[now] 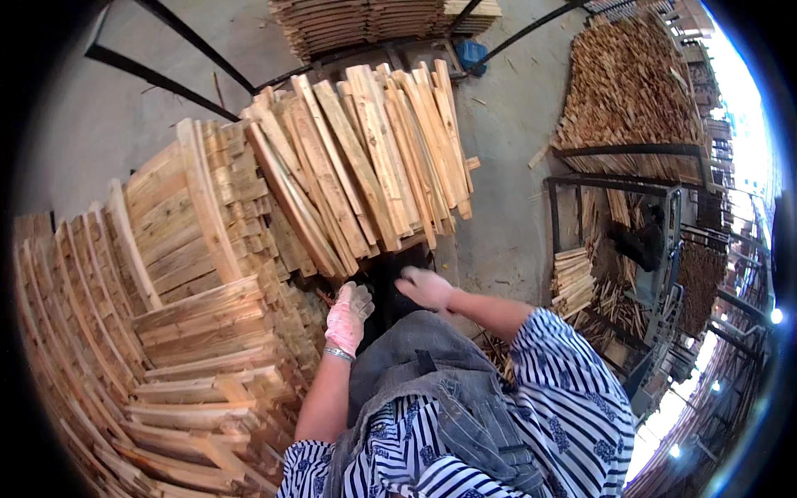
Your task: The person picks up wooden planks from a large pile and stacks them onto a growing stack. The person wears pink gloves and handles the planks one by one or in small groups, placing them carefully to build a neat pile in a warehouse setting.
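Observation:
My left hand (349, 315), in a pinkish-white glove with a band at the wrist, hangs beside the near ends of a layer of wooden boards (349, 158). Its fingers are loosely apart and hold nothing I can see. A little to the right, my right hand (425, 288) is in front of my body, also pale-gloved and slightly blurred. Its fingers reach leftward, with nothing visible in them. Both hands are just short of the boards, which lie side by side and slanted, their ends uneven.
Left of me rises a large stack of boards (199, 332), partly cross-laid. Black metal bars (183, 50) stand beyond the boards. More stacked wood (627, 91) sits far right, above a metal rack (614, 187) with loose slats. A blue container (472, 56) is on the concrete floor (506, 241).

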Available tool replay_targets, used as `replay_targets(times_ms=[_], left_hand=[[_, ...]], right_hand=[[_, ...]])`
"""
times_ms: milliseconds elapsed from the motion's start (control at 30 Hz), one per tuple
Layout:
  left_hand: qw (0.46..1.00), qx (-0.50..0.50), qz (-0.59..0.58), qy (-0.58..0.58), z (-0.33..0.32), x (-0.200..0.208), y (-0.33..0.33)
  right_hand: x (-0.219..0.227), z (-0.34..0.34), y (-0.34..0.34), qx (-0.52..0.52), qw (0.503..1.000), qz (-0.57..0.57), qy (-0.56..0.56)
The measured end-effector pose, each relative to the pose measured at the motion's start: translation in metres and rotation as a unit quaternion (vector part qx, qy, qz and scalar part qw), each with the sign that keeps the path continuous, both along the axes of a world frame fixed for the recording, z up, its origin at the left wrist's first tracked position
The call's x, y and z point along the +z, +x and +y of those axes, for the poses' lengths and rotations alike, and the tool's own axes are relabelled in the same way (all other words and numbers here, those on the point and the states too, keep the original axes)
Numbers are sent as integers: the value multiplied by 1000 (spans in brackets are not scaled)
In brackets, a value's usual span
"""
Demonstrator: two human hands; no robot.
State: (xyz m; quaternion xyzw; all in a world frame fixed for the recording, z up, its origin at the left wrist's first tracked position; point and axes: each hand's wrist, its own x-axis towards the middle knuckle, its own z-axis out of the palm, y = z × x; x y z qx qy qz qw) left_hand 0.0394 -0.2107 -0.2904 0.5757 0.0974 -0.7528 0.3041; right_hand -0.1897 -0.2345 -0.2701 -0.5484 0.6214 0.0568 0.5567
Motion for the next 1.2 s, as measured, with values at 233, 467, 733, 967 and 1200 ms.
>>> replay_targets(times_ms=[233,467,733,967,1200], left_hand=[[989,-72,133,4,-14,-92,-51],[997,-65,37,27,-31,-174,-109],[982,165,-5,92,-57,-181,-157],[988,-117,21,-96,-56,-125,-136],[980,164,81,82,-78,-146,-162]], right_hand=[[-70,24,-101,-258,961,78,58],[-149,-114,-74,-267,947,75,-161],[-158,-163,-18,-209,952,207,-81],[-144,-168,-65,-320,942,-101,-3],[-137,-155,-9,-216,963,128,-97]])
